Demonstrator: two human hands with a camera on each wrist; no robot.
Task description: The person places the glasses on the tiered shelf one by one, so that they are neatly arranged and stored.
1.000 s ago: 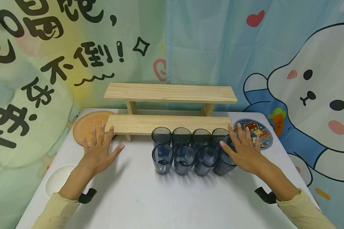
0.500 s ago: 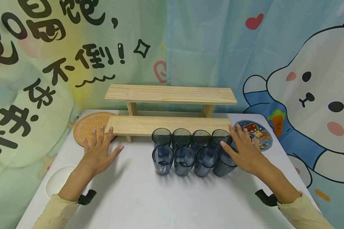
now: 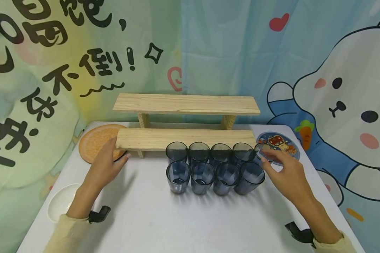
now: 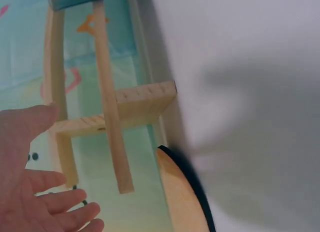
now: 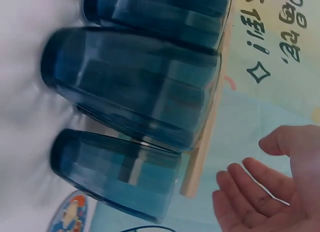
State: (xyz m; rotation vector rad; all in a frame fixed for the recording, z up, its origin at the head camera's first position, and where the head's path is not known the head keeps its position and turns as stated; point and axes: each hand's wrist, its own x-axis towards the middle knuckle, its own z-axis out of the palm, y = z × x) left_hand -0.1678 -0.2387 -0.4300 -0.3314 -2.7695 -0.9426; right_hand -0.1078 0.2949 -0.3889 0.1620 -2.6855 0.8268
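Observation:
Blue-grey tinted drinking glasses (image 3: pixel 204 177) stand upright in two rows at the table's middle right. At the right end of the back row, my right hand (image 3: pixel 286 172) reaches over the last glass (image 3: pixel 258 151), thumb and fingers bent near its rim. In the right wrist view that glass (image 5: pixel 115 174) stands apart from the curved fingers, and nothing is in the hand. My left hand (image 3: pixel 102 167) hovers with relaxed fingers by the left end of the lower wooden shelf board (image 3: pixel 183 137). The left wrist view shows this hand (image 4: pixel 30 197) holding nothing beside the wooden stand (image 4: pixel 115 127).
The upper shelf board (image 3: pixel 187 103) stands behind the lower one. An orange-slice-patterned round mat (image 3: pixel 93 144) lies at left, with a white dish (image 3: pixel 58 203) nearer the front. A cartoon-printed round mat (image 3: pixel 291 146) lies back right. A printed curtain (image 3: pixel 215 52) hangs behind.
My right hand has drawn back from over the right-end glasses and bent its fingers near the back one. My left hand has turned sideways, fingers closer together. The glasses stay put.

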